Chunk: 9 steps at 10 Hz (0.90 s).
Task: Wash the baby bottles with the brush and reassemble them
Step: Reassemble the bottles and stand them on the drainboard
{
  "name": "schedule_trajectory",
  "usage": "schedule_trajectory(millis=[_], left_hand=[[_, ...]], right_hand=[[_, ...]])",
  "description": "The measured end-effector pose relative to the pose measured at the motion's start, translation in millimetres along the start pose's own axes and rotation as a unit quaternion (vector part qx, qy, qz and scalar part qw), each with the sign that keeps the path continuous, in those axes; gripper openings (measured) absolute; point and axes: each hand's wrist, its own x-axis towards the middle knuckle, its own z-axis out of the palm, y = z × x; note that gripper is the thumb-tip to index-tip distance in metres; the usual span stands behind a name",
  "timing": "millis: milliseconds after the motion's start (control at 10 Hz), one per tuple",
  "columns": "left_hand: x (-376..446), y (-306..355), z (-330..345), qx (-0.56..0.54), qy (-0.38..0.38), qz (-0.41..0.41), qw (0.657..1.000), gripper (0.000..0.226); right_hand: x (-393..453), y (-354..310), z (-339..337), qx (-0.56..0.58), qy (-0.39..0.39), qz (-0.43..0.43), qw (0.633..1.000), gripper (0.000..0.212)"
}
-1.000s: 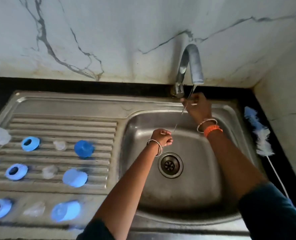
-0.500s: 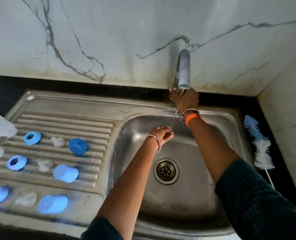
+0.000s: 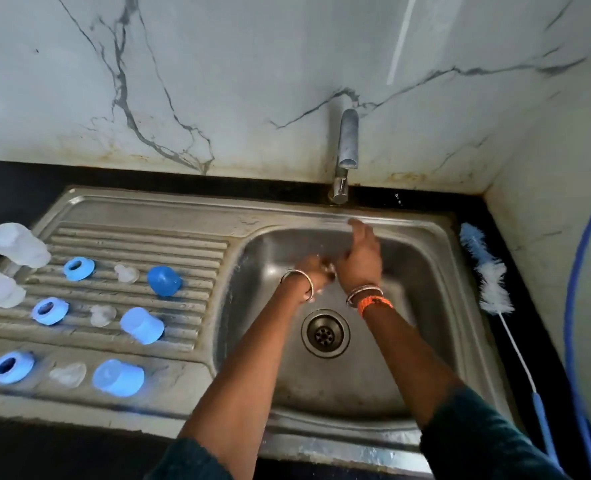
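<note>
Over the sink basin, below the tap, the left hand and right hand press together; blur hides whether either grip holds anything. Left of the basin, on the ribbed drainboard, lie clear bottles, blue rings, teats and caps. Right of the basin, the brush lies on the dark surface.

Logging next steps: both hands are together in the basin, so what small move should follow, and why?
Probably the right hand reaches for the brush right of the sink: both hands hold nothing, the left hand included, and the bottle parts lie apart on the drainboard.
</note>
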Motion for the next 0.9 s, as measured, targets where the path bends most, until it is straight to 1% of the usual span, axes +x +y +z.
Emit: schedule_trajectory(millis=[100,200,300,400,500,600,700,800,900], left_hand=[[-16.8,-34.6,18.4,0.229,0.056,0.083,0.968,0.063],[-39.2,-32.8,17.4,0.149,0.26,0.192,0.935,0.062],[-56.6,-32.9,15.5,0.423,0.046,0.029,0.905,0.06],[-64.2,-42.4,15.0,0.404,-0.042,0.022,0.914,0.072],[-68.1,-46.6,5.6,0.399,0.045,0.082,0.912,0.083],[-81.4,-56.2,-0.1,0.418,-0.073,0.024,0.905,0.068],[-94.6,-55.5,-24.7,0.34,0.117,0.148,0.921,0.058],[-109.8,-59.7,-53.5,0.168,0.098,0.228,0.954,0.05],[-138.2,-76.6,-101.7,0.045,0.148,0.29,0.944,0.034]], right_hand=[[-45.1,13.5,8.3,-0.075,-0.199,0.136,0.968,0.05],[-61.7,-5.9,-15.5,0.004,0.066,0.067,0.996,0.069],[-59.5,-8.6,-30.2,-0.015,-0.125,0.1,0.987,0.065],[-75.1,-19.3,-28.5,-0.025,-0.223,0.167,0.96,0.058],[-88.0,-27.9,-27.2,-0.073,0.002,0.093,0.993,0.071],[-105.0,-28.8,-15.7,-0.034,-0.16,0.21,0.964,0.054],[-107.3,-56.9,-14.5,0.029,-0.002,0.242,0.97,0.048],[-115.2,-100.6,-12.1,0.102,0.037,0.199,0.974,0.038],[-131.6,-151.5,-0.3,0.106,0.089,0.174,0.975,0.031]])
